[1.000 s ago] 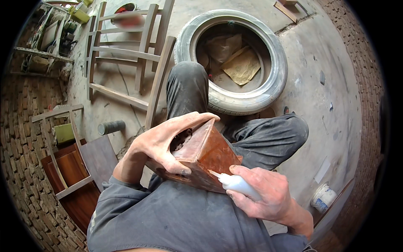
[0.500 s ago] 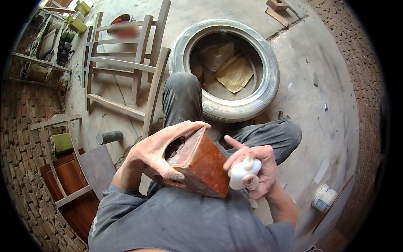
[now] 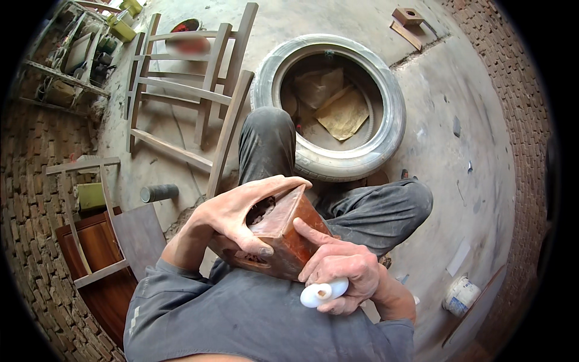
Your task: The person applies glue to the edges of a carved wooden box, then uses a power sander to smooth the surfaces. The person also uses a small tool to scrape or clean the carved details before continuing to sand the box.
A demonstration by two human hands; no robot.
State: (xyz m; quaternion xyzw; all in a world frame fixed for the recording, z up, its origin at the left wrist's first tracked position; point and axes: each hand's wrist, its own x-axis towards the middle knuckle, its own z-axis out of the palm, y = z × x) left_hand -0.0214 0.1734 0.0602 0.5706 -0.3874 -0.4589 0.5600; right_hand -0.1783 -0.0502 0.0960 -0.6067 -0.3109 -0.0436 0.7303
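Note:
A reddish-brown wooden box (image 3: 292,241) with round and oval openings rests tilted against my lap. Across its top and near side my left hand (image 3: 232,211) is spread, thumb and fingers gripping it around the dark opening. In my right hand (image 3: 347,271) is a small white plastic bottle (image 3: 324,293) with a narrow tip, tilted so the tip faces up toward me. The right index finger stretches out and touches the box's glossy right face. Part of the box's lower side is hidden by that hand.
An old tire (image 3: 386,130) lies ahead, with yellowish sheets inside. Grey wooden frames (image 3: 181,90) stand at the left, near a green cylinder (image 3: 159,193). Brown panels (image 3: 90,241) lie at the lower left. A white bucket (image 3: 461,295) sits at the right; a small block (image 3: 408,16) lies far off.
My right hand has moved left and down onto the box, its index finger now against the right face. The bottle has turned with it. The left hand keeps its grip.

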